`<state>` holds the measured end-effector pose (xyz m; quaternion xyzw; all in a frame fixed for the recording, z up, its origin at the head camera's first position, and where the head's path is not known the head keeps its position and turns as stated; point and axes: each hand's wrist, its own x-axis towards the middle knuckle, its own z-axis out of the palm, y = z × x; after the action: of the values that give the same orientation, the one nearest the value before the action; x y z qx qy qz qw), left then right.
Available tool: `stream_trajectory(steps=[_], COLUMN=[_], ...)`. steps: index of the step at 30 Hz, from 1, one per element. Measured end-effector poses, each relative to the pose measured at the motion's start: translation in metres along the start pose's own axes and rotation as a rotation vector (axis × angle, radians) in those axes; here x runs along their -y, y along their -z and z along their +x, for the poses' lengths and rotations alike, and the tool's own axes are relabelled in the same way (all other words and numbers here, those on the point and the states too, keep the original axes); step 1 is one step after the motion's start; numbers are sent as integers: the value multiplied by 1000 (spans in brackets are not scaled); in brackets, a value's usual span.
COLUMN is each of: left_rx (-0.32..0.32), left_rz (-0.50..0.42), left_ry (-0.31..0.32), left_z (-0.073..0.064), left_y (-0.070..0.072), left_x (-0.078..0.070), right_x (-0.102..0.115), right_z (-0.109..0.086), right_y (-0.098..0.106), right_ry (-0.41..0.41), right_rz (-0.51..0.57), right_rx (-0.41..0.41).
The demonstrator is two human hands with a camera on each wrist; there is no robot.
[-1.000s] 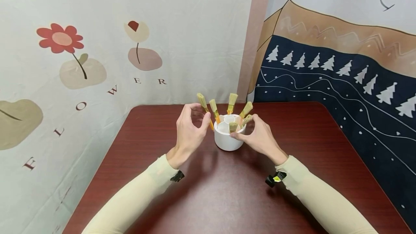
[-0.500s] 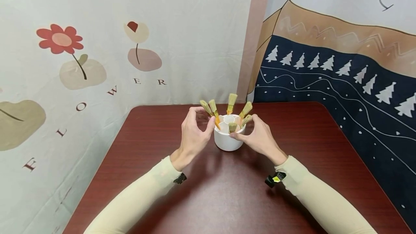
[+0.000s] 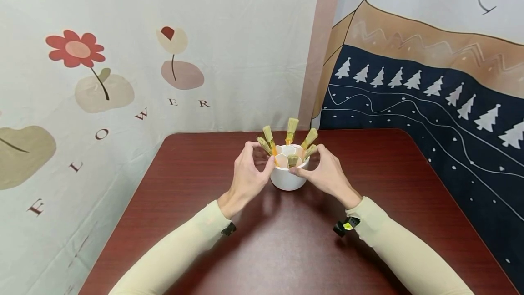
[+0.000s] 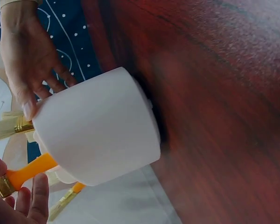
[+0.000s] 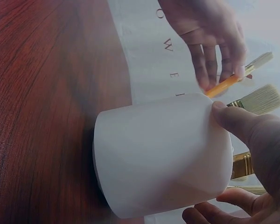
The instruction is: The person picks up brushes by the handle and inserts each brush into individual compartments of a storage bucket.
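Note:
A round white divided holder stands upright on the table. My left hand is at its left rim, pinching a paintbrush by its orange handle, close to the metal band. That paintbrush leans outward with its bristles up, and the lower end of its handle is inside the rim. My right hand grips the holder's right side, thumb at the near rim and fingers round the far side. Several other paintbrushes, among them a back one and a front one, stand bristles up in the compartments.
The dark red wooden table reaches to a pale flower-printed cloth behind. A dark blue cloth with white trees hangs along the right side. Black wrist devices sit at both cuffs.
My left hand has moved right and slightly down, bringing the paintbrush from outside the left rim into the holder, where it sits lower. My right hand and the holder have stayed in place.

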<state>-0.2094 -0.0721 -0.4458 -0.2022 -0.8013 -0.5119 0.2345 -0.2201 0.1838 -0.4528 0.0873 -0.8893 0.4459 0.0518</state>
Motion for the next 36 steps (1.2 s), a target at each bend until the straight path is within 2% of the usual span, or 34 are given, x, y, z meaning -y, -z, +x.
stream_trajectory(steps=[9, 15, 25, 36], left_rx=[50, 55, 66, 93], left_rz=[71, 141, 175, 275], left_ry=[-13, -26, -24, -14], left_z=[-3, -6, -9, -14], left_y=[-4, -5, -6, -5], left_x=[6, 9, 10, 8], right_x=[0, 0, 1, -2], right_z=[1, 1, 0, -2], right_y=[1, 0, -1, -1], right_ry=[3, 6, 20, 25], right_rz=[-12, -16, -7, -12], right_rx=[-1, 0, -3, -14])
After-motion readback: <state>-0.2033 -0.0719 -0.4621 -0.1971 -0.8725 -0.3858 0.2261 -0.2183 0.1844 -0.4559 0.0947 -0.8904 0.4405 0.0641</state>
